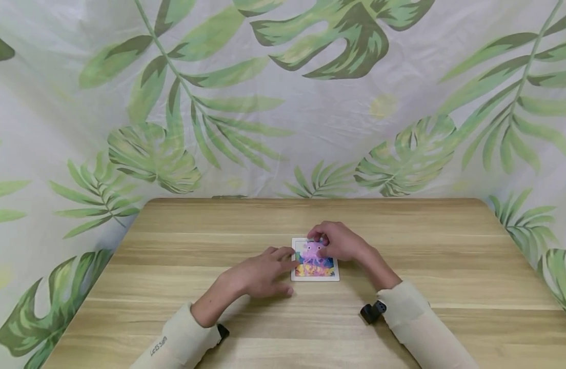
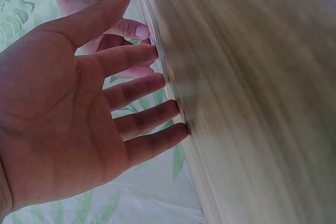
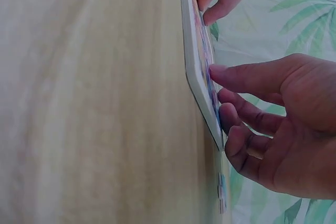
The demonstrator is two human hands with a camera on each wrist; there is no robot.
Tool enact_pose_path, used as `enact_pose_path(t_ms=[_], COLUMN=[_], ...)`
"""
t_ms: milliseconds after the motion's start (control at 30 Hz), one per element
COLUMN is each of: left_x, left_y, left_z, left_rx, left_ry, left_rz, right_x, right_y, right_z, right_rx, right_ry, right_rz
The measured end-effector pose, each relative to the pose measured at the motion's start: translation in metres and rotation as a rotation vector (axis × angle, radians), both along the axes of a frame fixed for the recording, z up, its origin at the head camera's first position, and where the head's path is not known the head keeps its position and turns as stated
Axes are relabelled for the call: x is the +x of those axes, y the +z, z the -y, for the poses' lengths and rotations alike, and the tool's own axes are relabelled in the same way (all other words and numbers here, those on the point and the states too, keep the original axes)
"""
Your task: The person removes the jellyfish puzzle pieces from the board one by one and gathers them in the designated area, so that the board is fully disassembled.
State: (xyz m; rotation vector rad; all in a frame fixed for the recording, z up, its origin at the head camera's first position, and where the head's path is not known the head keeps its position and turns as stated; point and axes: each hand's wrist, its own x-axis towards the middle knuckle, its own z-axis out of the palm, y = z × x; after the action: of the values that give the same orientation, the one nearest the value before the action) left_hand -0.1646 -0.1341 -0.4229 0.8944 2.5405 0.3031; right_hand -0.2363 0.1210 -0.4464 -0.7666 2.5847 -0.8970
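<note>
A small square jigsaw puzzle (image 1: 314, 270) with a white border lies flat on the table; its picture shows a pink octopus-like creature. My left hand (image 1: 266, 271) is at its left side with fingers spread, fingertips touching the border. In the left wrist view the left palm (image 2: 58, 108) holds nothing. Over the upper right of the picture is my right hand (image 1: 343, 243), fingers loosely bent. The right wrist view shows the right thumb (image 3: 236, 76) touching the picture and the bent fingers by the board's edge; no piece shows between them.
A wood-grain table (image 1: 195, 220) carries the puzzle. A few small thin pieces (image 3: 221, 195) lie past the board in the right wrist view. Behind the table hangs a leaf-patterned cloth (image 1: 310, 128). A black wrist camera (image 1: 373, 311) sits at the right cuff.
</note>
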Motion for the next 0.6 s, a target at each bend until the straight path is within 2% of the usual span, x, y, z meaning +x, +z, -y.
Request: enact_pose_path(t_ms=[600], left_x=[-0.0005], left_y=[-0.0009], left_z=[-0.0002], left_rx=[-0.017], left_ry=[-0.005], left_rz=[-0.003], right_x=[0.0026], right_y=[0.0044], right_z=[0.0074], right_rx=[0.030], right_ry=[-0.059], right_rz=[-0.038])
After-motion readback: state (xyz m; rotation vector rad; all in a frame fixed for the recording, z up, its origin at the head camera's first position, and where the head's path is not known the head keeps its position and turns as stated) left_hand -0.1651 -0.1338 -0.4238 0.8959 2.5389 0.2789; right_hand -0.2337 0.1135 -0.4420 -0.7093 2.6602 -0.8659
